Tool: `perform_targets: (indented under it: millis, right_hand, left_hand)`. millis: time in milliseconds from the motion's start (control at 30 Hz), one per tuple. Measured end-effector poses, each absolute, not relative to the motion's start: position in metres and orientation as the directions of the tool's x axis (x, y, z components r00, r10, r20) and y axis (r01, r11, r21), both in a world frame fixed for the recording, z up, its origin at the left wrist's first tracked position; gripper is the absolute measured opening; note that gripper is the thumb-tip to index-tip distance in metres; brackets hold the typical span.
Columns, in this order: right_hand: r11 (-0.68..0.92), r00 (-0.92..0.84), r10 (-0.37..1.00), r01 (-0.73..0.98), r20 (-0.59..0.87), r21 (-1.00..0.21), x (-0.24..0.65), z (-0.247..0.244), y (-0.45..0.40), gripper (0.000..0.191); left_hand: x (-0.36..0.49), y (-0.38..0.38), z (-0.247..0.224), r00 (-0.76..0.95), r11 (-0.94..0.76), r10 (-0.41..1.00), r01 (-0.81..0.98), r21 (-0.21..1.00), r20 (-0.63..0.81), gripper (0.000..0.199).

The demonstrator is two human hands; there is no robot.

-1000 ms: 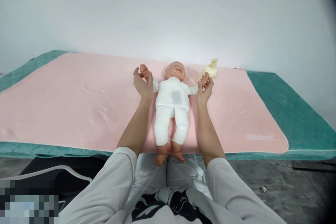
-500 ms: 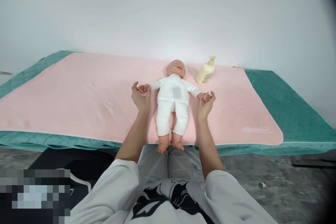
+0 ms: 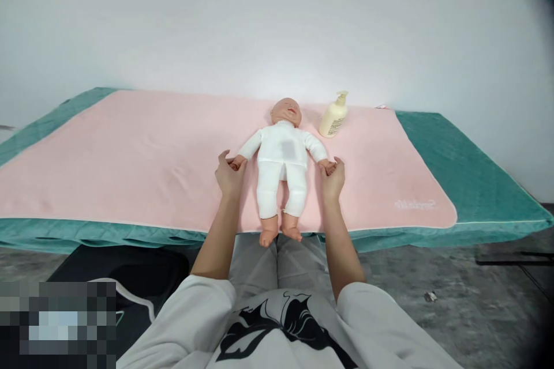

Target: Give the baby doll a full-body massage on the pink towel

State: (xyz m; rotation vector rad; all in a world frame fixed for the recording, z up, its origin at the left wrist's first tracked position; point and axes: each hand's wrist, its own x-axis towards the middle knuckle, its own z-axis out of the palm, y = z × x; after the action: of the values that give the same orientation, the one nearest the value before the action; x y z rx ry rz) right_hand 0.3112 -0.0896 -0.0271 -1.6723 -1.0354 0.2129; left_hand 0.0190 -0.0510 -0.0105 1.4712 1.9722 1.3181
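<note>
A baby doll [image 3: 283, 147] in a white cloth body lies face up in front of me, its feet reaching over the near edge of the bed. My left hand [image 3: 230, 173] is closed round the doll's hand on the left side, thumb on the inner side. On the other side, my right hand [image 3: 333, 179] grips the doll's other hand between thumb and fingers. Both doll arms point outward and down toward me. A cream pump bottle [image 3: 333, 118] with dark print leans or stands beside the doll's head, touched by neither hand.
Beneath the doll a pink mat [image 3: 142, 155] covers much of a green padded bed [image 3: 471, 173] set against a pale wall [image 3: 259, 23]. A black chair [image 3: 125, 268] is below at the left, and a small scrap [image 3: 430, 297] lies on the grey floor.
Both my hands have drawn the doll's arms down toward me and slightly inward, so they lie closer to its body. The view has shifted a little; the bottle stays put.
</note>
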Motion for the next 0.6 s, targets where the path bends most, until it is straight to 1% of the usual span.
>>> perform_targets:
  millis: [67, 200, 467, 600]
  right_hand:
    - [-0.019, 0.595, 0.72, 0.532, 0.357, -0.847, 0.3116, -0.0279, -0.0902, 0.051]
    - [-0.009, 0.599, 0.715, 0.523, 0.361, -0.852, 0.3136, -0.0299, -0.0883, 0.048]
    - [-0.006, 0.578, 0.741, 0.513, 0.34, -0.859, 0.3152, -0.0288, -0.0884, 0.05]
    - [0.015, 0.587, 0.733, 0.491, 0.344, -0.871, 0.3162, -0.0298, -0.0884, 0.057]
  left_hand:
    - [0.0183, -0.0507, -0.0105, -0.381, 0.057, 0.9, 0.589, 0.806, 0.214, 0.058]
    - [0.0183, -0.0501, -0.0086, -0.368, 0.066, 0.905, 0.62, 0.782, 0.215, 0.055]
    - [0.0188, -0.0514, -0.0063, -0.354, 0.064, 0.909, 0.641, 0.765, 0.221, 0.051]
    - [0.0185, -0.0509, -0.0063, -0.339, 0.059, 0.915, 0.646, 0.761, 0.217, 0.052]
